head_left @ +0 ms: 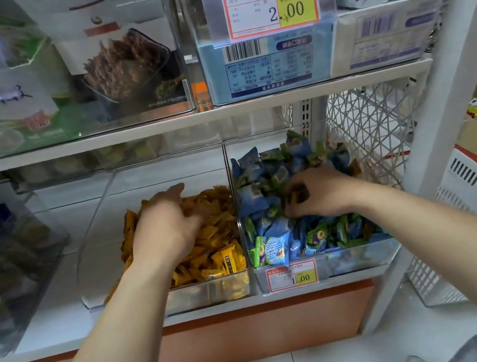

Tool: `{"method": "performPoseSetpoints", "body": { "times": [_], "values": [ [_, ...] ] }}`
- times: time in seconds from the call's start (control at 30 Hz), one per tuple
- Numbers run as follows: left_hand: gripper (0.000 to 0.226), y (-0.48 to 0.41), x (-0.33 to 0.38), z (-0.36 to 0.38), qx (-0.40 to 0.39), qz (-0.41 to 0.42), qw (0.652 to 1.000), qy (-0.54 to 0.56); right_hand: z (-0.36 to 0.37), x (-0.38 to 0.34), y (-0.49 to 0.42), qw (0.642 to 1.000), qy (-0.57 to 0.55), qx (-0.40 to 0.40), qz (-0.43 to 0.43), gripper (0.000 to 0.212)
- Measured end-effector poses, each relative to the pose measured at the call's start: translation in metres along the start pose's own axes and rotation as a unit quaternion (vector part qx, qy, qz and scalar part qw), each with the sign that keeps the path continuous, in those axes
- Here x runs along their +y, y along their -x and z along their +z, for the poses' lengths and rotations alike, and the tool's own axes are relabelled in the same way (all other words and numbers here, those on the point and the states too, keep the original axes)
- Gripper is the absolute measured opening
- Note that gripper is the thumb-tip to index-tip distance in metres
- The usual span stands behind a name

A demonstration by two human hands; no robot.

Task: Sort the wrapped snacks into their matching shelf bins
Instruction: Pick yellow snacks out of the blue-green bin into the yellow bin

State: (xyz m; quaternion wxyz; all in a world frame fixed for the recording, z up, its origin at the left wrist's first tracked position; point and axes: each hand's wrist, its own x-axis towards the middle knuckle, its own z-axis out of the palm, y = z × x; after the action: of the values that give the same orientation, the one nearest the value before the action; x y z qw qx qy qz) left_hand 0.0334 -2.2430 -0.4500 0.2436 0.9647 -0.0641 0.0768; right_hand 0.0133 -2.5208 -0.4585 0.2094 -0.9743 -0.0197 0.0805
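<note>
Wrapped snacks fill two clear bins side by side on the lower shelf: orange snacks in the left bin and blue-and-green snacks in the right bin, which carries a price tag on its front. In the head view, the right hand is down in the blue pile, fingers curled, thumb and fingertips pinching a small dark piece with orange on it. That piece looks like a stray. It sits at the fingertips on the hand's left side, too small to read its long axis. The left hand lies palm down on the orange pile with its thumb stretched forward. It is blurred and its fingertips sink among the wrappers, so I cannot tell whether it holds anything. If the pinched piece belongs with the orange ones, its bin lies directly left of the right hand, just across the shared wall. The left hand is the nearer one there, so either a short carry leftward or a handover would serve.
</note>
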Motion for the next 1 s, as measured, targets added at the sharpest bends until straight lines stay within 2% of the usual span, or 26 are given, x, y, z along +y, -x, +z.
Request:
{"method": "performPoseSetpoints", "body": {
  "times": [0.07, 0.13, 0.2, 0.27, 0.33, 0.43, 0.53, 0.57, 0.63, 0.7, 0.83, 1.0],
  "values": [
    [0.068, 0.002, 0.008, -0.001, 0.023, 0.017, 0.999, -0.03, -0.001, -0.001, 0.001, 1.0, 0.0, 0.014, 0.002, 0.046],
    [0.061, 0.007, 0.02, -0.001, 0.06, 0.052, 0.997, -0.012, -0.003, 0.001, 0.003, 0.999, -0.003, 0.036, 0.001, 0.053],
    [0.051, 0.014, 0.036, 0.003, 0.072, 0.094, 0.992, 0.045, -0.004, 0.003, 0.006, 0.997, -0.029, 0.071, -0.021, 0.047],
    [0.045, 0.021, 0.051, 0.009, 0.061, 0.14, 0.984, 0.089, -0.007, 0.002, 0.013, 0.986, -0.113, 0.114, -0.04, 0.042],
    [0.044, 0.027, 0.065, 0.015, 0.028, 0.171, 0.974, 0.143, -0.012, -0.004, 0.021, 0.959, -0.24, 0.139, -0.061, 0.04],
    [0.05, 0.033, 0.081, 0.024, -0.031, 0.205, 0.954, 0.217, -0.014, -0.017, 0.035, 0.904, -0.389, 0.155, -0.09, 0.023],
    [0.037, 0.032, 0.086, 0.029, -0.007, 0.204, 0.947, 0.25, -0.016, -0.018, 0.042, 0.842, -0.518, 0.137, -0.064, 0.007],
    [0.033, 0.03, 0.085, 0.029, 0.002, 0.193, 0.95, 0.243, -0.019, -0.014, 0.043, 0.85, -0.498, 0.162, -0.054, 0.007],
    [0.03, 0.026, 0.081, 0.029, 0.007, 0.176, 0.963, 0.206, -0.025, 0.006, 0.042, 0.92, -0.303, 0.248, -0.028, 0.004],
    [0.031, 0.025, 0.078, 0.031, 0.005, 0.163, 0.971, 0.177, -0.027, 0.026, 0.041, 0.958, -0.111, 0.265, 0.014, 0.017],
    [0.029, 0.028, 0.081, 0.032, 0.004, 0.177, 0.971, 0.159, -0.015, 0.032, 0.03, 0.982, -0.004, 0.185, 0.045, 0.048],
    [0.029, 0.034, 0.082, 0.032, -0.011, 0.207, 0.968, 0.138, -0.011, 0.021, 0.015, 0.978, 0.074, 0.095, 0.169, 0.076]
  ]
}}
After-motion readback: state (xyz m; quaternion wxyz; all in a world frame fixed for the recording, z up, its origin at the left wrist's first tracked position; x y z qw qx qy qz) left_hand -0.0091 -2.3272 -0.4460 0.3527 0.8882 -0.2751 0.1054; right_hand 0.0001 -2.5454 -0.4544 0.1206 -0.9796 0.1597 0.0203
